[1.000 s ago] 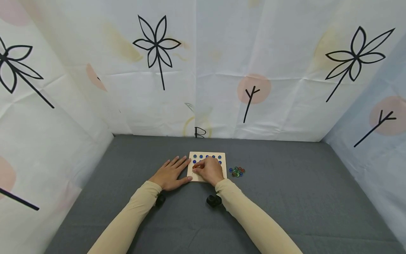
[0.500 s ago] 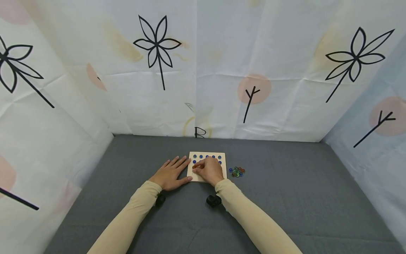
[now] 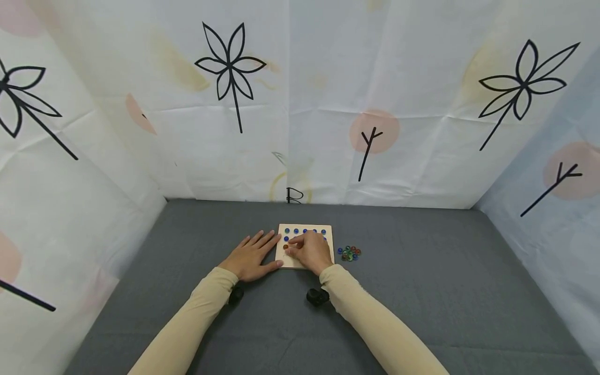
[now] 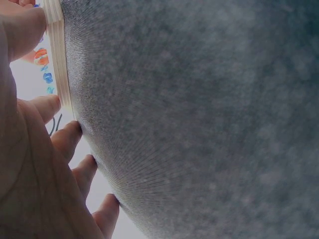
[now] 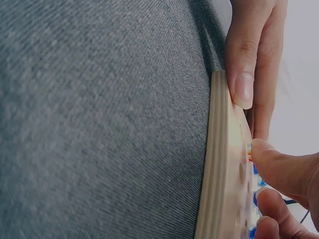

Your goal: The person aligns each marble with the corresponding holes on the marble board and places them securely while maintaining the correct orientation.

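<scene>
Orange marble (image 3: 285,247) sits on a wooden board (image 3: 292,262) beside the right hand (image 3: 310,251), its grip hidden from me; the left hand (image 3: 252,259) lies splayed, unclenched.

We see that the right hand (image 3: 310,251) has slid a tiny bit to the right over the wooden board (image 3: 305,264). Half a second ago, its finger and thumb pinched the orange-red marble (image 3: 285,247). Now we see more of that marble, with the fingertips just to its right, no longer around it.
</scene>
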A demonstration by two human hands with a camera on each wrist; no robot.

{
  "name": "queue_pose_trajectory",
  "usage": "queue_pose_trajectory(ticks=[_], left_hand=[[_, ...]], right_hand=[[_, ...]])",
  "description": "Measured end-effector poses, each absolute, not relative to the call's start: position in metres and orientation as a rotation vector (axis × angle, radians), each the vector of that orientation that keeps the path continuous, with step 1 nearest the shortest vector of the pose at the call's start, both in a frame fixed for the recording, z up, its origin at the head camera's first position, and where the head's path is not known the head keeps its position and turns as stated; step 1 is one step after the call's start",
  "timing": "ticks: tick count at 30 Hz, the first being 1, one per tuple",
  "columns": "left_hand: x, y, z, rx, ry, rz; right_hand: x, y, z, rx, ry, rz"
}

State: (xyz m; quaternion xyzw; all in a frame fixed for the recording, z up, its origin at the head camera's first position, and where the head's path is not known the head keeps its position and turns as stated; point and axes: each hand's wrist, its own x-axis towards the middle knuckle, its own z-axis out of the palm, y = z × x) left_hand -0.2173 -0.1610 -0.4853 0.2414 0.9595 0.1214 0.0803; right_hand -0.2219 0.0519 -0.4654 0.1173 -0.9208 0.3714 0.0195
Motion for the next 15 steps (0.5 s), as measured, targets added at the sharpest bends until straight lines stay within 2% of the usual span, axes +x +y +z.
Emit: queue_pose_trajectory(ticks=[15], left_hand=[[-0.218, -0.160, -0.486, 0.705, 2.877, 0.330]], right_hand=[[-0.209, 0.067, -0.459, 0.409, -2.782, 1.143]])
